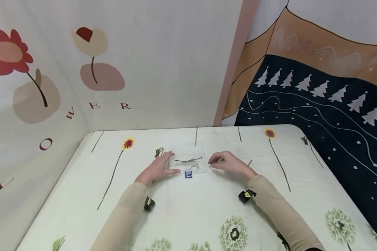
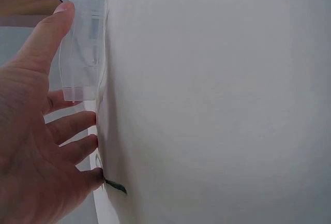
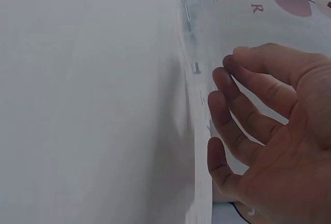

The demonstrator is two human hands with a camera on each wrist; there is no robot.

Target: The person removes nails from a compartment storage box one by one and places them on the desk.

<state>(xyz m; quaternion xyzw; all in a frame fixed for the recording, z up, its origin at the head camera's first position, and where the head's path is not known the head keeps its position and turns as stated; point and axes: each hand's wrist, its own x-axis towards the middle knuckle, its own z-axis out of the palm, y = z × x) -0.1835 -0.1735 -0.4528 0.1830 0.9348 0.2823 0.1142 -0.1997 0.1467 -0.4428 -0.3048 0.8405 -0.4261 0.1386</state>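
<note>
A clear plastic box (image 1: 203, 168) with a blue latch (image 1: 188, 174) at its front lies on the table. Long thin metal screws or nails (image 1: 188, 160) are inside, with smaller ones (image 1: 195, 167) nearer the front. A see-through panel reaches back behind it like a raised lid. My left hand (image 1: 158, 167) is at the box's left end, thumb along the front and fingers spread past the side. Just off the right end, my right hand (image 1: 227, 163) hovers, fingers loosely bent, thumb tip meeting the index finger; nothing shows between them in the right wrist view.
A white cloth (image 1: 176, 216) printed with flowers and stems covers the table. Behind the table hangs a pale curtain (image 1: 163, 69) with flower prints and letters. A dark blue fabric (image 1: 317, 115) with white trees borders the right side.
</note>
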